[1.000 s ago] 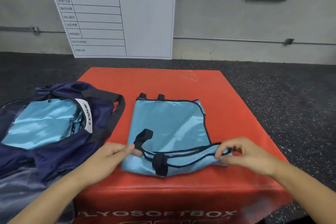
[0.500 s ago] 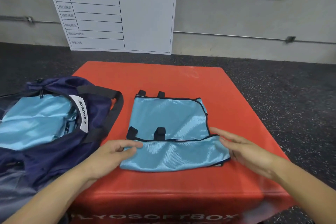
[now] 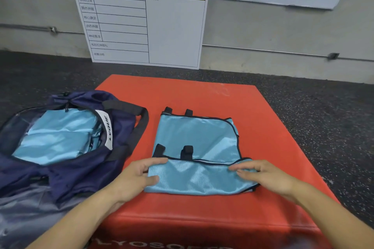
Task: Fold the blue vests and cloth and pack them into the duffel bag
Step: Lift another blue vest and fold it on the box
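Both hands are down on the blue vest point(image 3: 198, 147), which lies partly folded on the red padded box point(image 3: 263, 127), near edge turned up over itself. The left hand point(image 3: 135, 180) grips the fold's left end, thumb over the fabric; the right hand point(image 3: 269, 178) lies with relaxed fingers on the right end. To the left, the navy duffel bag point(image 3: 77, 170) gapes open, folded blue fabric point(image 3: 54, 137) already inside. The box sits on dark speckled floor point(image 3: 313, 107); a white planning board point(image 3: 141, 20) with a green header leans against the grey wall point(image 3: 273, 30).
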The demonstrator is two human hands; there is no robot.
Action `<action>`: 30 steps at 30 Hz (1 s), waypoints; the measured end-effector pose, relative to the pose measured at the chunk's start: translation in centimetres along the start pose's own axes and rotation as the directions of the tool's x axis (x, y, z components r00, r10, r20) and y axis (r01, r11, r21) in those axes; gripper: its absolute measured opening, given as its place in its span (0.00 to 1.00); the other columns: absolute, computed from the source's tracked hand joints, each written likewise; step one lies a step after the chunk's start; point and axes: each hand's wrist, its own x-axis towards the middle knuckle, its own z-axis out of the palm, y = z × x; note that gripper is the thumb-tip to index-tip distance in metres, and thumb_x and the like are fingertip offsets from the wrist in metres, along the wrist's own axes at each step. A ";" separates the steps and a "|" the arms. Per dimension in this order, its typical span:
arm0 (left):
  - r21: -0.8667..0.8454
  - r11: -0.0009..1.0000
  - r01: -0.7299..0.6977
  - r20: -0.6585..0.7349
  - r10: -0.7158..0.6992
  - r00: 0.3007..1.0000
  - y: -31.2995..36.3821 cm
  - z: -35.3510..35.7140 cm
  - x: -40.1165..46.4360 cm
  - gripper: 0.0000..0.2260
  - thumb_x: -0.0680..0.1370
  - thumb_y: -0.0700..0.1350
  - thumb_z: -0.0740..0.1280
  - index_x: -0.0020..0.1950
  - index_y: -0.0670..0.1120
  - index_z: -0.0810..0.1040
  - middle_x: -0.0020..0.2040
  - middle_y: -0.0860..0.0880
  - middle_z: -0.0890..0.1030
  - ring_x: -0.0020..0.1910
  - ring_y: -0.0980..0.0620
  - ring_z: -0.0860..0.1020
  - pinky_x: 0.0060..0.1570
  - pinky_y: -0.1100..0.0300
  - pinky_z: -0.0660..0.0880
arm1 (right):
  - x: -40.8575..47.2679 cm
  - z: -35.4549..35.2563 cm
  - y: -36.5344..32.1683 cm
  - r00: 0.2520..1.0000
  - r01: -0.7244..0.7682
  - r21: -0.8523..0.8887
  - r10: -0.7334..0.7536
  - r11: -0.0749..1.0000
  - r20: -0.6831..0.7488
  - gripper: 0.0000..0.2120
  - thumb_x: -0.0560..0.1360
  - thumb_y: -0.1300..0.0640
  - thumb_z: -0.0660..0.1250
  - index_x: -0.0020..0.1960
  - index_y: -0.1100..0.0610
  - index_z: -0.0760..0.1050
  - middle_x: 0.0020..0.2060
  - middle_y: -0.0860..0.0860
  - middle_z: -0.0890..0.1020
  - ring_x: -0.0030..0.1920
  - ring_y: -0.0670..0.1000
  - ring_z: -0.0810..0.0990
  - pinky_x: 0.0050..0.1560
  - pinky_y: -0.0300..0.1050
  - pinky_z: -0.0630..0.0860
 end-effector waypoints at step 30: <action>0.228 0.969 -0.099 -0.051 0.113 0.992 0.2 1.0 -2.2 0.30 0.78 0.30 0.66 0.70 0.61 0.71 0.73 0.60 0.69 0.63 0.74 0.71 0.54 0.81 0.65 | -2.6 1.1 -0.6 0.997 0.019 0.043 -0.016 0.999 -0.075 0.33 0.69 0.68 0.73 0.65 0.38 0.79 0.68 0.36 0.77 0.69 0.37 0.73 0.77 0.47 0.64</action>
